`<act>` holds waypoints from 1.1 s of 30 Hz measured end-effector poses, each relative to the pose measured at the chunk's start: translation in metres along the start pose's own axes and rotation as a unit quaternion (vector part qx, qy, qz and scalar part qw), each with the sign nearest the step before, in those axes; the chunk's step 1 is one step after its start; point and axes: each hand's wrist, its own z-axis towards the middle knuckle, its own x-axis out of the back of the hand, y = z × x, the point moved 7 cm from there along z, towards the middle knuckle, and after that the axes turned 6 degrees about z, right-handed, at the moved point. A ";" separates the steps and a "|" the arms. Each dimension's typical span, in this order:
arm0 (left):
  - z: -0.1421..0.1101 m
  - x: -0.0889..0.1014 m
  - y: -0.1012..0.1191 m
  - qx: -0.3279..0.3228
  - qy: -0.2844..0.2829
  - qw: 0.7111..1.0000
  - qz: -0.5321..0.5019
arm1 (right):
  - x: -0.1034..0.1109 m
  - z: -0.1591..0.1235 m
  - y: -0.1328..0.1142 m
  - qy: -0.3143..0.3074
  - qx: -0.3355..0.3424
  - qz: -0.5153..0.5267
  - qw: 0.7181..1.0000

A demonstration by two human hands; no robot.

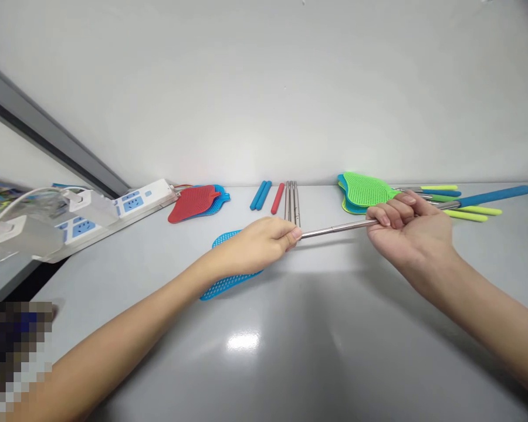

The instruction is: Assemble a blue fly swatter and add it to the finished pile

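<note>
Both of my hands grip one blue fly swatter (229, 285) with a metal telescopic rod (338, 227). My left hand (257, 246) pinches the rod close to the perforated blue head, and covers part of that head. Palm up, my right hand (411, 228) has its fingers curled round the rod near the blue foam grip (495, 196), which sticks out to the right. The rod runs nearly level above the table between the two hands.
Red (193, 202) and blue swatter heads lie at the back left, beside a power strip (127, 205). Blue foam sleeves (260, 195), a red sleeve (277, 198) and several metal rods (292, 202) lie mid-back. Swatters with a green head (369, 189) on top are stacked right, against the wall.
</note>
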 end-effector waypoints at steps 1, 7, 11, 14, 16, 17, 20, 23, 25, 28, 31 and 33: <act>0.000 -0.001 0.000 0.003 -0.006 1.000 -0.016 | 0.000 -0.001 0.000 0.002 -0.001 0.000 1.000; -0.001 -0.007 -0.001 0.008 -0.033 0.995 -0.095 | -0.003 -0.008 -0.002 -0.018 0.006 -0.003 1.000; -0.001 -0.011 0.000 0.011 -0.052 0.987 -0.153 | -0.009 -0.015 -0.004 -0.035 0.019 -0.008 0.999; -0.001 -0.016 0.004 0.011 -0.084 0.975 -0.207 | -0.013 -0.021 -0.007 -0.043 0.032 -0.013 0.998; -0.002 -0.018 0.008 0.002 -0.103 0.965 -0.241 | -0.015 -0.025 -0.009 -0.052 0.037 -0.019 0.998; -0.002 -0.019 0.010 -0.004 -0.110 0.961 -0.255 | -0.016 -0.027 -0.009 -0.058 0.039 -0.023 0.997; -0.002 -0.021 0.014 -0.015 -0.126 0.950 -0.286 | -0.018 -0.030 -0.010 -0.075 0.043 -0.029 0.996; -0.004 -0.024 0.015 -0.010 -0.142 0.941 -0.308 | -0.018 -0.031 -0.008 -0.080 0.038 -0.027 0.996; -0.005 -0.026 0.015 -0.002 -0.147 0.937 -0.316 | -0.017 -0.031 -0.006 -0.078 0.033 -0.024 0.996; -0.006 -0.027 0.015 0.007 -0.151 0.936 -0.318 | -0.014 -0.031 -0.002 -0.072 0.027 -0.019 0.997; -0.007 -0.027 0.014 0.018 -0.156 0.934 -0.322 | -0.011 -0.032 0.003 -0.068 0.019 -0.017 0.997; -0.007 -0.027 0.014 0.026 -0.157 0.930 -0.330 | -0.009 -0.033 0.006 -0.071 0.011 -0.018 0.997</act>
